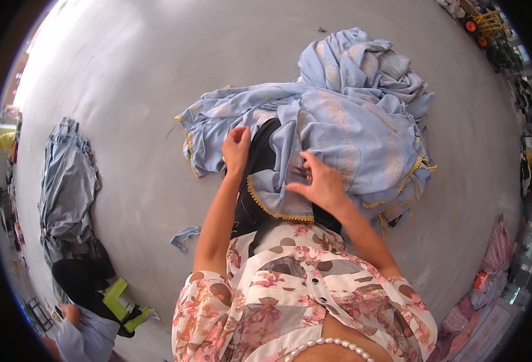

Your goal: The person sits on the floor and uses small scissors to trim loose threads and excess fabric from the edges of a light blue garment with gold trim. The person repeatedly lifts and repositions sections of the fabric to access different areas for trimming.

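imo smoothing the blue cloth (359, 123) first seemed smart; left hand (237, 145) was pinched narrow, couldn't tell if holding anything; right hand (325, 182) was loosely spread.

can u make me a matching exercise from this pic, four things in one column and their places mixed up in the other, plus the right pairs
Things
1. large light-blue patterned cloth with yellow beaded trim
2. small crumpled blue fabric scrap
3. angular bright green object
4. necklace of white round beads

Places
A. lower left, beside a co-worker
B. at the picture's bottom edge, right of its middle
C. over the lap and out across the floor ahead
D. by itself on the grey floor, left of the left forearm

Pairs: 1-C, 2-D, 3-A, 4-B
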Demonstrator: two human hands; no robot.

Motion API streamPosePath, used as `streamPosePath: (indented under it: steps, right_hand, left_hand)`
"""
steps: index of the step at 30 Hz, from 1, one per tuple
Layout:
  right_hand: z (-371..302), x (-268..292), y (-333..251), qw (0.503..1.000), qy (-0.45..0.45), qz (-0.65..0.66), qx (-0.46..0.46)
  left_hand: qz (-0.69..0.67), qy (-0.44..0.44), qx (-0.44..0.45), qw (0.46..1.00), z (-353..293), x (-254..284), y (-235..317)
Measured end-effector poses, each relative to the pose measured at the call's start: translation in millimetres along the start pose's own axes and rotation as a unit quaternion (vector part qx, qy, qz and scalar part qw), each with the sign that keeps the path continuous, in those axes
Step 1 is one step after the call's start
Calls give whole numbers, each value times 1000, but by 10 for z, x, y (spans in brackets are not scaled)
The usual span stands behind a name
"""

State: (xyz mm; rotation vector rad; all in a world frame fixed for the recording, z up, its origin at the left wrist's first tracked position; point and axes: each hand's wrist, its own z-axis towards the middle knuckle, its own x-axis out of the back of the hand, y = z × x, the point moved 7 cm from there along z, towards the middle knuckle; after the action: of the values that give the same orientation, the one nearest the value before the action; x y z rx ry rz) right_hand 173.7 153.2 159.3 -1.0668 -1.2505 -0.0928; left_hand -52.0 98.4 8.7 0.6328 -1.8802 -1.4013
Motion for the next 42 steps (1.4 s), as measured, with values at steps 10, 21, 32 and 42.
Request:
streamPosePath:
  steps: [10, 21, 32, 42]
  right_hand:
    - [-164, 1093, 480, 984, 168, -48, -34]
    - [-489, 2217, 2701, 960, 147, 88, -222]
    - [528, 408, -13, 965, -26, -260, 3]
    - [754, 572, 2227, 959, 200, -202, 18]
  left_hand:
    - [37, -78, -102, 991, -890, 142, 535]
    - [32, 63, -2, 998, -740, 868, -305]
    - [-6, -16, -38, 999, -737, 316, 304]
    - [19, 28, -83, 996, -959, 838, 352]
